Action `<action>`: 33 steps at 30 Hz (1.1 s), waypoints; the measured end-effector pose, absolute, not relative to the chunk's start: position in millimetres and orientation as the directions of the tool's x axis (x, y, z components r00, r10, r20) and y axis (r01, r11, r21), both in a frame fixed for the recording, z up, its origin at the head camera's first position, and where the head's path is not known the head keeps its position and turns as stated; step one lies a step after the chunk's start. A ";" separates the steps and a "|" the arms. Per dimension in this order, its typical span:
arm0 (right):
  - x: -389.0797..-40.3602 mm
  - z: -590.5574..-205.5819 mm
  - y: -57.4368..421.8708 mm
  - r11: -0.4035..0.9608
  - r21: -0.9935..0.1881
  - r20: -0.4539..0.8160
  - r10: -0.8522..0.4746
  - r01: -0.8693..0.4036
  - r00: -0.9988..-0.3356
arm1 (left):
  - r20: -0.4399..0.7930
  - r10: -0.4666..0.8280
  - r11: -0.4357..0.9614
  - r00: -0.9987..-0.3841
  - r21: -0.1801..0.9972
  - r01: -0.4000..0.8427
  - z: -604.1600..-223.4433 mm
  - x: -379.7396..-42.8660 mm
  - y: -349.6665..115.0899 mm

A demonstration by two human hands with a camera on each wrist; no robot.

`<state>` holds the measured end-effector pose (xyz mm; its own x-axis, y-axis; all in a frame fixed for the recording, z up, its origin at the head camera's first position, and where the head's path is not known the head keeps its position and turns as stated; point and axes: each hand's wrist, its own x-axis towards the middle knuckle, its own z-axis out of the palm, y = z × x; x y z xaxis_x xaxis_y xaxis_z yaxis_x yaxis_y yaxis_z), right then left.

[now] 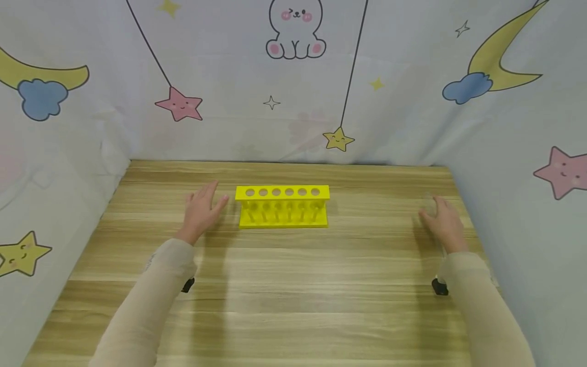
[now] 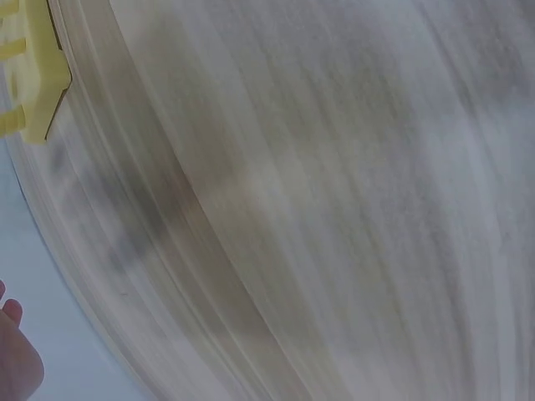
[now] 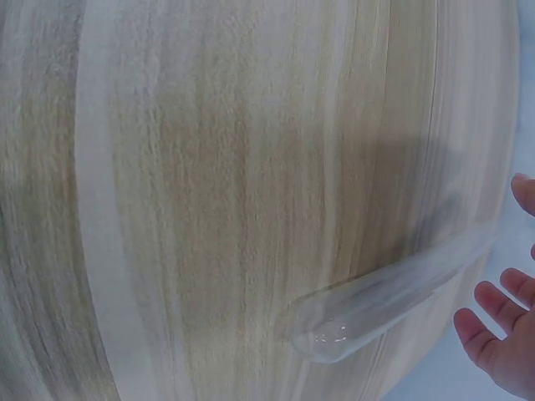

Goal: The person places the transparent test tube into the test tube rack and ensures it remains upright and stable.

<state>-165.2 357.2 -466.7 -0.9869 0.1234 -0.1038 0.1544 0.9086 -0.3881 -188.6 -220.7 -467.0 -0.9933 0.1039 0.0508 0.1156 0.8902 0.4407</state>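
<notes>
A yellow test tube rack (image 1: 282,224) with a row of round holes stands on the wooden table. My left hand (image 1: 200,211) hovers just left of it, fingers spread and holding nothing. One end of the rack (image 2: 48,79) shows in the left wrist view, with part of the left hand (image 2: 17,359) at the lower left edge. Far to the right, my right hand (image 1: 445,224) is above a clear test tube (image 3: 389,292) lying on the table. The fingers (image 3: 501,309) are loosely bent and apart from the tube in the right wrist view.
The wood-grain table (image 1: 321,295) is bounded at the back and sides by a white cloth (image 1: 229,132) printed with stars, moons and a bear. Dark wrist-mounted pieces (image 1: 440,286) show below both sleeves.
</notes>
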 end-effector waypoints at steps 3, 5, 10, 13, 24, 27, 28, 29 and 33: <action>-164.7 -467.8 357.8 0.908 -0.385 -0.099 0.135 0.163 -0.986 | 0.047 0.098 0.882 -0.994 0.459 0.108 -467.7 -188.4 -217.5; -165.0 -468.7 358.4 0.908 -0.381 -0.103 0.143 0.171 -0.984 | 0.047 0.094 0.877 -0.994 0.469 0.105 -467.9 -188.3 -215.7; -166.6 -470.6 360.6 0.898 -0.381 -0.138 0.182 0.222 -0.974 | 0.045 0.088 0.864 -0.995 0.494 0.099 -468.4 -188.6 -210.9; -167.0 -471.6 362.7 0.888 -0.382 -0.173 0.204 0.257 -0.964 | 0.043 0.084 0.857 -0.996 0.507 0.094 -470.3 -189.2 -208.0; -165.5 -473.4 364.7 0.877 -0.378 -0.212 0.229 0.296 -0.950 | 0.051 0.063 0.823 -0.997 0.562 0.081 -475.4 -189.1 -198.8; -165.1 -473.6 364.5 0.876 -0.374 -0.207 0.240 0.303 -0.948 | 0.072 0.048 0.802 -0.996 0.591 0.082 -476.1 -189.1 -194.8; -165.0 -473.9 364.7 0.877 -0.372 -0.204 0.243 0.304 -0.948 | 0.079 0.044 0.795 -0.996 0.601 0.083 -476.7 -189.2 -193.5; -164.8 -474.1 364.8 0.877 -0.371 -0.204 0.245 0.307 -0.948 | 0.085 0.043 0.791 -0.995 0.606 0.086 -477.5 -189.2 -192.3; -164.2 -475.4 365.4 0.878 -0.365 -0.205 0.249 0.310 -0.946 | 0.096 0.032 0.775 -0.995 0.626 0.085 -480.4 -189.2 -188.7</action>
<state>-164.2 365.4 -475.4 -0.9465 0.2491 -0.2053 0.3101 0.8780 -0.3645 -189.2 -188.7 -480.4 -0.9949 0.0320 0.0957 0.0852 0.7748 0.6264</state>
